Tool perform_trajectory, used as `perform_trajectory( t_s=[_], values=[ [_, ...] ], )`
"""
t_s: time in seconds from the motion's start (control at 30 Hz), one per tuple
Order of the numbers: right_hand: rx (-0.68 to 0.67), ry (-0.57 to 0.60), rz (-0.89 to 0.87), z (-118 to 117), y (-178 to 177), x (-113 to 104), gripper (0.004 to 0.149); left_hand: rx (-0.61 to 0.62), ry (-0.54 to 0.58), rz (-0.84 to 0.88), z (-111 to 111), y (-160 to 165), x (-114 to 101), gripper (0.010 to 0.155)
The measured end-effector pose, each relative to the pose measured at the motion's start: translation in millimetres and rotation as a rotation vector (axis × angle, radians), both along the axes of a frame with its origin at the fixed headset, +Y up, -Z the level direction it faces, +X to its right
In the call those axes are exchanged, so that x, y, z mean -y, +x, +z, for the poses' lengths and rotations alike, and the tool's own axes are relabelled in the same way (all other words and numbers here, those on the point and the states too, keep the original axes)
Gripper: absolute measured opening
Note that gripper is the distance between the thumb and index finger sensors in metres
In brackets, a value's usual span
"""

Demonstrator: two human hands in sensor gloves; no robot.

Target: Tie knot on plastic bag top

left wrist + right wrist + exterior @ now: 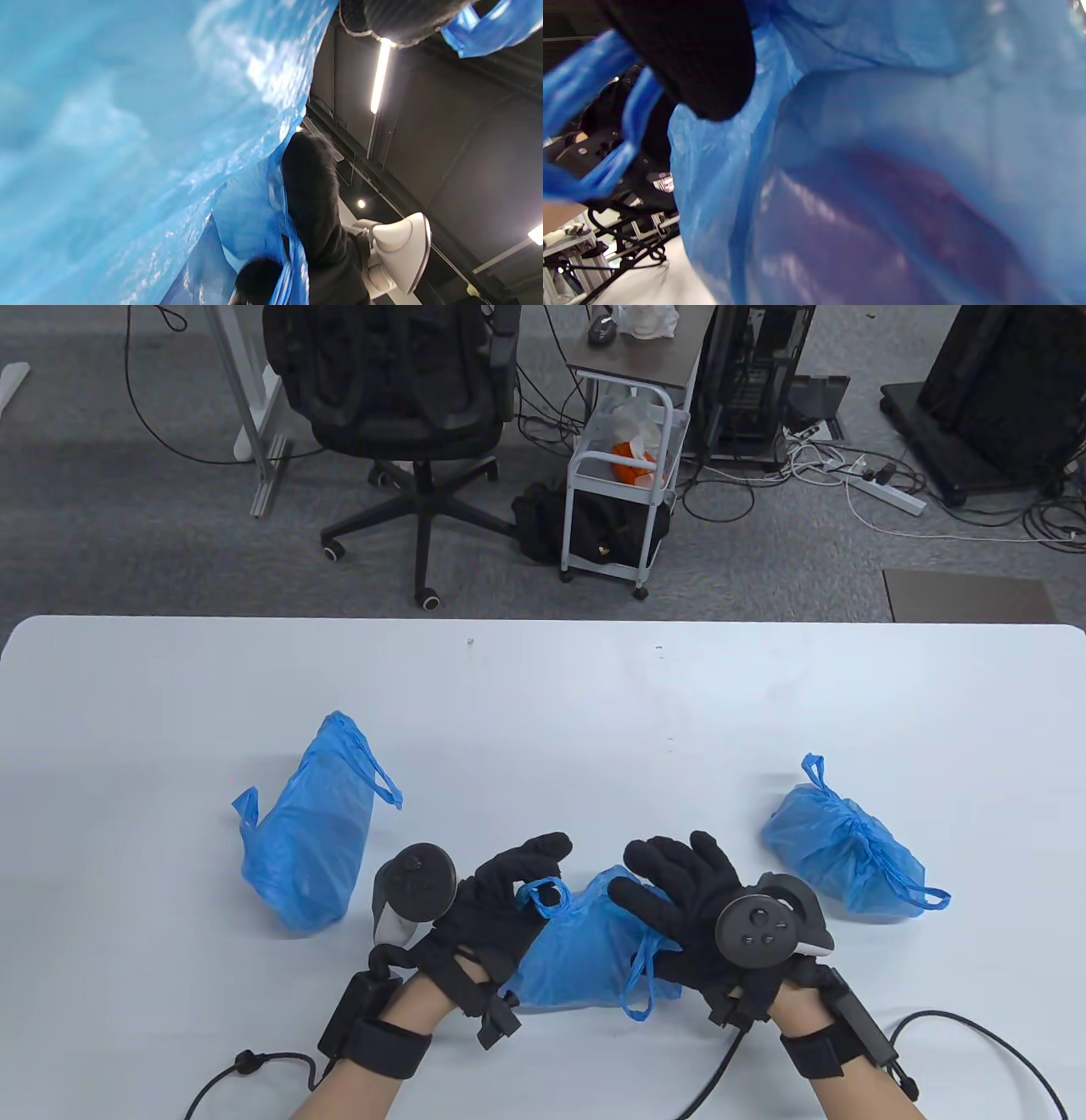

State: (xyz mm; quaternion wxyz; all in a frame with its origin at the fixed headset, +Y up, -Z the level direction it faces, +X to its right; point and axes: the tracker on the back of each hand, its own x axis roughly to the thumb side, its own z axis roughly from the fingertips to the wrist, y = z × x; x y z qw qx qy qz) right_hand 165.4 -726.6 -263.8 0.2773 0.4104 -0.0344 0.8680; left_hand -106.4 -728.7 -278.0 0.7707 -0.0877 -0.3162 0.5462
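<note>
Middle blue bag on the counter, between both hands.
Left hand pinched one handle loop; right hand gripped the bag's other handle.

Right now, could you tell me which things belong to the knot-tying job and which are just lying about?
In the job: middle blue plastic bag; left hand; right hand.

Lying about: untied blue plastic bag on the left; tied blue plastic bag on the right; white table.
</note>
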Motion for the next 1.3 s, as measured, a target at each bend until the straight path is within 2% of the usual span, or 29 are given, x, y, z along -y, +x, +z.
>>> perform_trajectory(
  t_s=[0.1,0.17,0.27,0.33,0.43,0.5,0.57,0.67,0.8,0.97,1.1,1.17,1.3],
  values=[
    [0.020,0.021,-0.113,0,3,-3,0.043,0.006,0.001,0.004,3,3,0,0.040],
    [0.032,0.008,-0.180,-2,8,-5,0.039,-0.017,0.023,0.012,4,3,-3,0.039],
    [0.049,-0.118,-0.356,-6,15,-3,0.038,-0.044,0.082,0.076,6,-1,-10,0.040],
    [0.069,-0.255,-0.507,-9,18,0,0.038,-0.057,0.077,0.087,6,-4,-13,0.041],
    [0.092,-0.380,-0.702,-10,21,2,0.039,-0.073,0.043,0.124,5,-8,-15,0.045],
    [0.101,-0.443,-0.770,-10,23,4,0.041,-0.082,0.025,0.144,4,-10,-16,0.052],
    [0.172,-0.524,-0.851,-9,26,8,0.045,-0.091,0.018,0.153,3,-12,-15,0.056],
    [0.166,-0.630,-0.945,-9,26,15,0.051,-0.084,-0.009,0.162,2,-11,-9,0.056],
    [0.135,-0.605,-0.957,-8,25,13,0.049,-0.084,0.020,0.163,5,-12,-13,0.047],
    [0.132,-0.558,-1.014,-8,29,5,0.048,-0.115,0.073,0.121,7,-18,-20,0.044],
    [0.161,-0.497,-0.768,-4,18,9,0.045,-0.102,0.128,-0.115,8,-4,-10,0.046],
    [0.230,-0.476,-0.681,-2,12,14,0.043,-0.096,0.164,-0.218,10,6,-5,0.048],
    [0.288,-0.515,-0.538,-4,-1,23,0.040,-0.100,0.137,-0.219,11,18,-2,0.053]
  ],
)
